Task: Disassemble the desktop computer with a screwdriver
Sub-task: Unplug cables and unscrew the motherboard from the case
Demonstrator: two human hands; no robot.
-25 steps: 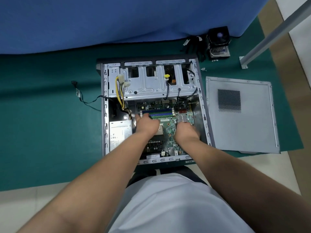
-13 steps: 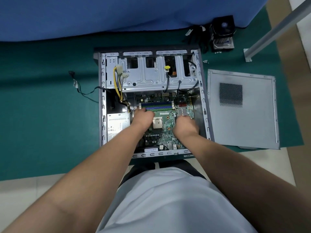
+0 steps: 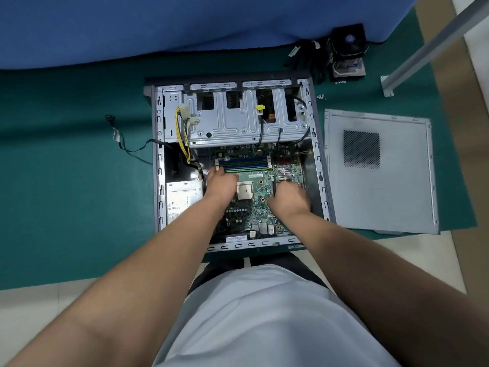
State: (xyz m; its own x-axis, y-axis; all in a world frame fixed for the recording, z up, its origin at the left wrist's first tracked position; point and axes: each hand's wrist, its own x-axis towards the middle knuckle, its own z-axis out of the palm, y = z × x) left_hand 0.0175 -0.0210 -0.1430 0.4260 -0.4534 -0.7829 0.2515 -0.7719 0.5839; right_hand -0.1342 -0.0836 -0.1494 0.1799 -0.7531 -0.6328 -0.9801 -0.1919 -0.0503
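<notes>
On a green mat covering the tabletop [image 3: 66, 207], an open desktop computer case [image 3: 158, 181] lies on its side, seen from above by a head-worn camera. Inside it, the green motherboard [image 3: 260, 207] sits flat on the case floor, below a silver drive cage [image 3: 238, 123] and beside a grey power supply [image 3: 182, 202] at the left.

Both bare hands reach into the case. The left hand [image 3: 221, 182] rests at the board's left part, fingers curled down near the end of the blue memory slots [image 3: 244, 165]; what they grip, if anything, is hidden. The right hand [image 3: 288, 196] is curled at the board's right side, seemingly round a thin dark shaft [image 3: 274, 185] — perhaps a screwdriver, though too little shows to be sure.

The removed side panel [image 3: 378, 170] lies flat to the right of the case. A fan-topped cooler [image 3: 348, 53] stands at the far edge of the mat, with small screws [image 3: 320, 96] nearby.

The motherboard is probably light, thin and stiff yet fragile — it would flex and crack if levered. Bare edges look the safest hold, clear of the square processor socket [image 3: 244, 192] and the finned heatsink [image 3: 285, 172]. Dark cables [image 3: 262, 133] from the cage could snag it.
</notes>
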